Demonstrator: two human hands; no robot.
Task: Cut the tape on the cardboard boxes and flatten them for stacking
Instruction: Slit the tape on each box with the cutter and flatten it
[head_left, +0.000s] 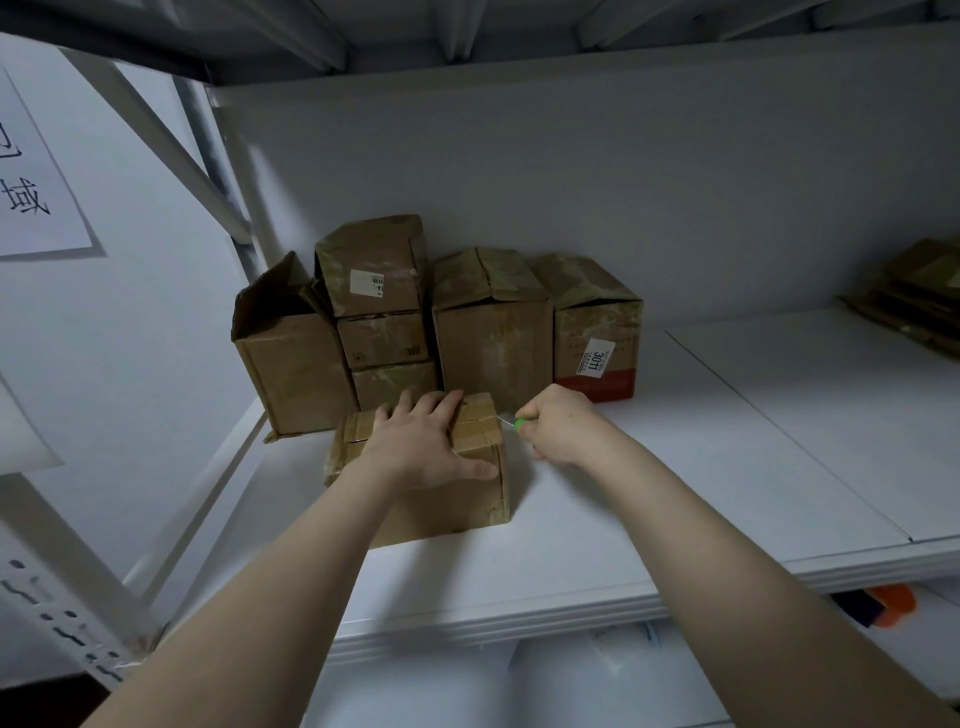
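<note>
Both bare forearms are stretched in from the bottom of the view toward the shelf. The left hand (426, 441) is laid flat on top of the small cardboard box (467, 499), fingers straight and a bit spread, thumb dropped over the front edge, so the box is pressed down rather than gripped. The right hand (556, 426) is curled tight round a green-handled cutter (518, 424). Its thin blade is pointed at the box's top right edge, right by the brown tape strip (475, 423). Whether the tip is actually touching can't be made out.

The box is parked near the front of the white shelf (675, 467), left of centre, flaps shut. Just behind it more cartons are lined up along the back wall: an open-flapped carton (296, 364), three stacked small cartons (382, 338), a tall carton (493, 343) and a red-banded carton (597, 343) with a white label. Flattened cardboard (914, 301) is piled far right, and a paper sign (36, 182) is stuck up on the left.
</note>
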